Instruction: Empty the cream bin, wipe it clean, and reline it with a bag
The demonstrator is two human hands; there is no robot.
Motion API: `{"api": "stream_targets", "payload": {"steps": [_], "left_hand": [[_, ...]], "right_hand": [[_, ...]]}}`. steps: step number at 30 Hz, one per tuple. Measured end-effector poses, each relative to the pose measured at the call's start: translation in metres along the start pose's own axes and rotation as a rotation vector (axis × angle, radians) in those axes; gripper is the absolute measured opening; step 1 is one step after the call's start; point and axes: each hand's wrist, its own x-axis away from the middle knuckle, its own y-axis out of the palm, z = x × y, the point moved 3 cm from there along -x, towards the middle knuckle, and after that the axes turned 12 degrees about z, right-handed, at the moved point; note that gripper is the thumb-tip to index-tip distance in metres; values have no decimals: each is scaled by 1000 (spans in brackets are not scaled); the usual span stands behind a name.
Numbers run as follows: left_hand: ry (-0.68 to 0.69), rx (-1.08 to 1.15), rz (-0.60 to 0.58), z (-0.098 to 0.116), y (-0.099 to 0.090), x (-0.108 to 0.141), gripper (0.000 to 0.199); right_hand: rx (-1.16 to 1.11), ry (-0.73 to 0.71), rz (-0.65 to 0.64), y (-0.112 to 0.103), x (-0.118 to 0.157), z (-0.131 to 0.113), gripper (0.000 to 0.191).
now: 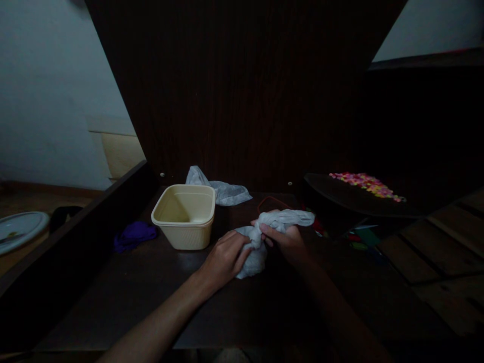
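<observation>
A thin white cloth or bag (254, 262), bunched and twisted at its middle, is held between my two hands over the dark wooden surface. My left hand (227, 254) has its fingers closed on the lower, fuller part. With thumb and fingers pinched, my right hand (283, 238) grips the twisted neck, and a loose end trails off to the right. To the left of my hands stands an upright cream plastic tub (189, 237), its open top facing up. Another thin white cloth or bag (230, 193) lies crumpled behind the tub.
A crumpled purple cloth (135, 236) lies left of the tub. Behind my right hand shows a thin orange-brown loop (270, 198). Colourful small pieces (366, 184) sit on a dark rounded ledge at right. A tall dark panel (242, 101) rises behind; a low side board (75, 222) borders the left.
</observation>
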Motion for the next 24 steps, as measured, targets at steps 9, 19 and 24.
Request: {"api": "stream_targets", "payload": {"steps": [9,19,24], "left_hand": [[-29,20,15,2,-2,-1,9],[-47,30,-15,3,-2,-1,16],[-60,33,-24,1,-2,0,22]], "right_hand": [[35,-86,109,-10,-9,4,29],[67,-106,182,-17,-11,5,28],[65,-123,199,-22,-13,9,25]]}}
